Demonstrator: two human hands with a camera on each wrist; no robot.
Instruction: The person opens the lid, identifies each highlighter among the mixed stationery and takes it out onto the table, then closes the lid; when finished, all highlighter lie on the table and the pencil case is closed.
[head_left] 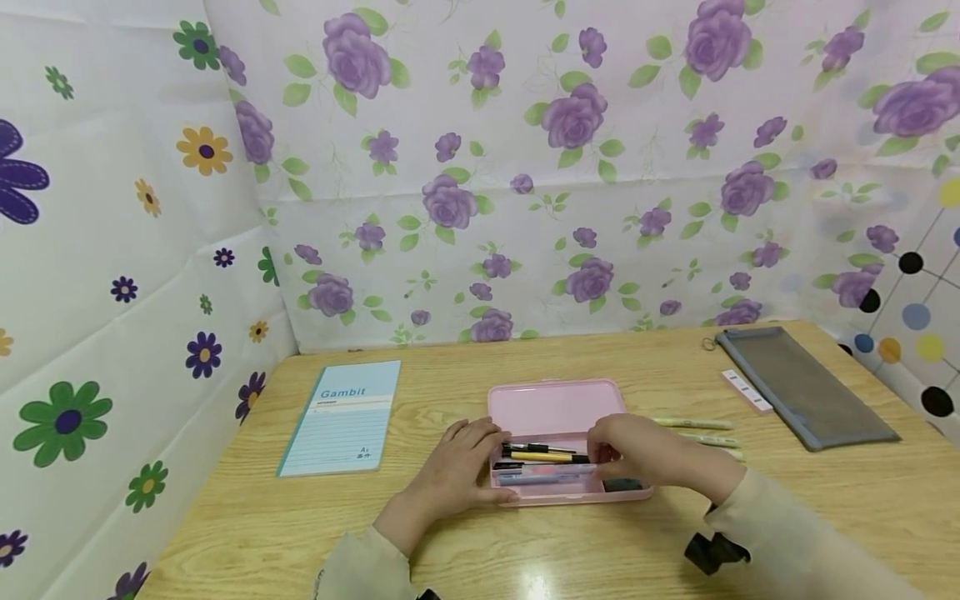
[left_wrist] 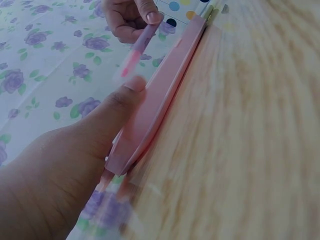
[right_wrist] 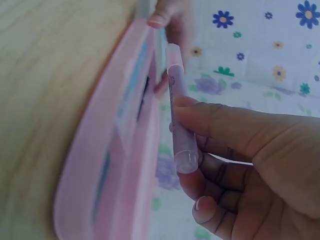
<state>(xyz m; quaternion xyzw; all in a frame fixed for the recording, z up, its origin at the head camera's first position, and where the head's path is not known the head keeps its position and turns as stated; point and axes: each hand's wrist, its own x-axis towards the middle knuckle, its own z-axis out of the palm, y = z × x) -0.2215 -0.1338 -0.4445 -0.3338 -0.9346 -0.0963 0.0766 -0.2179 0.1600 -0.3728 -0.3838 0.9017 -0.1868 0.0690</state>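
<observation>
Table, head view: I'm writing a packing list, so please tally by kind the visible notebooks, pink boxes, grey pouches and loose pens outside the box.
Notebook: 1
Pink box: 1
Grey pouch: 1
Loose pens: 3
Total: 6

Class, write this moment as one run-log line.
left hand: holding pink case | right hand: pinching pink-tipped pen over case | lid: open | other pens: in case

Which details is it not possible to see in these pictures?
Left wrist view: inside of the pencil case, hidden by its wall.
Right wrist view: lettering on the marker, too small and blurred.
Head view: left ends of the pale pens, behind the right hand.
</observation>
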